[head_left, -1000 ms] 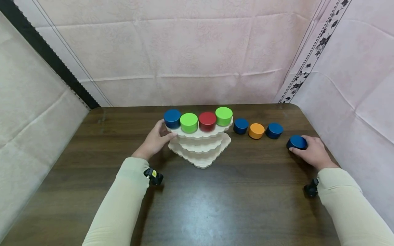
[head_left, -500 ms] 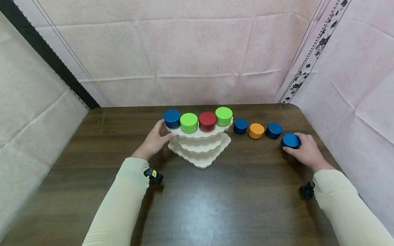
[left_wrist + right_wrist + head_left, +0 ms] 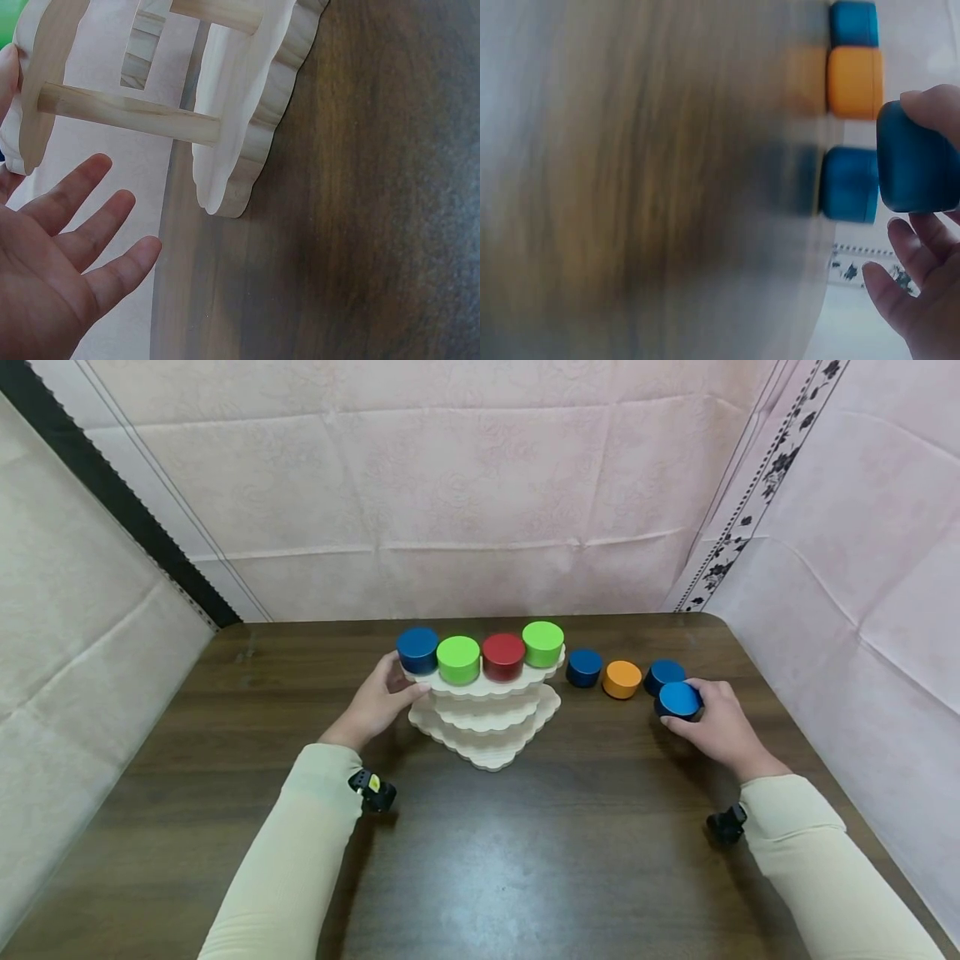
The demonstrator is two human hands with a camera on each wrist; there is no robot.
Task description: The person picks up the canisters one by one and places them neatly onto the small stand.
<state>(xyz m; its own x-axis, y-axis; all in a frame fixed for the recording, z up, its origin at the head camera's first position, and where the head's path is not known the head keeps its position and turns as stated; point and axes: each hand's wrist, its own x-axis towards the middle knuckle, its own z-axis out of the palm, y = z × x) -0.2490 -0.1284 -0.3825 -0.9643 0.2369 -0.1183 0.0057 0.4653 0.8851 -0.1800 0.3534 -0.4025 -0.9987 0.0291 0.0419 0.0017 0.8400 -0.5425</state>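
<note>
A pale wooden three-tier stand (image 3: 489,745) with scalloped edges stands at the table's middle. My left hand (image 3: 377,700) pinches the left edge of its top tier between thumb and finger. In the left wrist view the other fingers (image 3: 124,270) spread beside a dowel (image 3: 135,114) joining the tiers. On the top tier sit a blue cylinder (image 3: 417,650), two green cylinders (image 3: 458,660) and a red cylinder (image 3: 503,657). My right hand (image 3: 723,727) grips another blue cylinder (image 3: 915,161), raised above the tabletop.
Right of the stand, a blue cylinder (image 3: 583,668), an orange cylinder (image 3: 622,680) and another blue cylinder (image 3: 663,674) stand in a row on the brown table (image 3: 525,860). The held cylinder overlaps the row's last one in the head view. Pale cloth (image 3: 465,493) hangs behind and at both sides.
My right hand has carried its blue cylinder leftward from the table's right side to the end of the row. The left hand and the stand stay in place.
</note>
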